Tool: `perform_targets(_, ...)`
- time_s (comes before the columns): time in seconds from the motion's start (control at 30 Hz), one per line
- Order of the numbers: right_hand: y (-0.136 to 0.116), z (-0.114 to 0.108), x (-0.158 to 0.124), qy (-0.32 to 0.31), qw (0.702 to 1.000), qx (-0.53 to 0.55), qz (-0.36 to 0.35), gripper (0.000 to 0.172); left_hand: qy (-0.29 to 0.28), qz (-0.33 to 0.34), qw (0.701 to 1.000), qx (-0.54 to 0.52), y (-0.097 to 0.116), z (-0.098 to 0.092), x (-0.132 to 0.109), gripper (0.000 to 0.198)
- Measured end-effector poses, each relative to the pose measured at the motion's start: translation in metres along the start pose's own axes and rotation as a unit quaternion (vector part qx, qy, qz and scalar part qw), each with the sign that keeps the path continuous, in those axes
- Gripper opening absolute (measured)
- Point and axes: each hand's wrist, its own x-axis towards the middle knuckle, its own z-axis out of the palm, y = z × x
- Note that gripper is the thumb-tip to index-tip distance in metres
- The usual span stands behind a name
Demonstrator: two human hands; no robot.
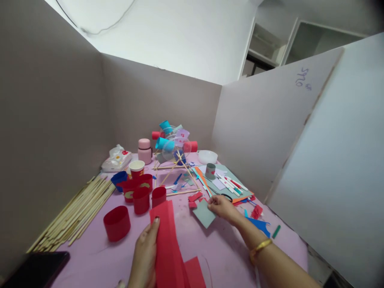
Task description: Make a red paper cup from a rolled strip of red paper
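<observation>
Head view: person seated at a pink table [222, 252], partition boards on three sides.

L hand [146, 253] low centre, thumb on top of a long red paper sheet [166, 236], fingers under it. Grip is a flat pinch along the sheet's left edge. Sheet runs from near the red cups down toward the person, lying on or just above the table; can't tell which.

R hand [220, 206] right of centre, fingertips closed on the upper corner of a grey card piece [203, 215]. Looks like a narrow pinch. Card lies flat, just right of the red sheet, not touching it. Gold bangle [260, 246] on that wrist.

Handling, judged:
- Red sheet is thin and light and will flop if held by one end. Best taken along a long edge, or supported mid-length. Creases easily.
- Grey card looks stiffer and small, so a corner or edge pinch is enough. Flat on the table, it may need an edge lifted first.

Around them:
- Red paper cups [141, 200] in a cluster behind the sheet, one red ring [117, 223] apart to the left.
- Wooden sticks [78, 212] bundled along the left wall.
- Cup-and-stick model [172, 144] at the back, pink flask [145, 151] to its left.
- Markers [231, 184] on paper behind the R hand, blue and red scraps nearby.
</observation>
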Motion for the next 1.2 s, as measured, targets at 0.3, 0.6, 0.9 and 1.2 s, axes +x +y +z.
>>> perform_targets(0.3, 0.005, -0.003, 0.014, -0.003, 0.997, 0.07, 0.023, 0.013, 0.071, -0.039, 0.993, 0.083, -0.009, -0.014, 0.022, 0.023)
perform_targets(0.6, 0.0, -0.001, 0.022, -0.008, 0.97, 0.231, 0.071, 0.015, 0.006, -0.025, 0.993, 0.115, -0.012, -0.017, 0.022, 0.022)
perform_targets(0.9, -0.074, 0.016, 0.008, -0.046, 0.906, 0.415, -0.078, 0.014, -0.088, -0.011, 0.995, 0.041, -0.056, -0.001, 0.009, 0.058)
perform_targets(1.2, -0.206, 0.04, 0.014, -0.16, 0.869, 0.449, -0.131, 0.005, -0.112, -0.041, 0.992, 0.033, -0.079, -0.013, 0.021, 0.047)
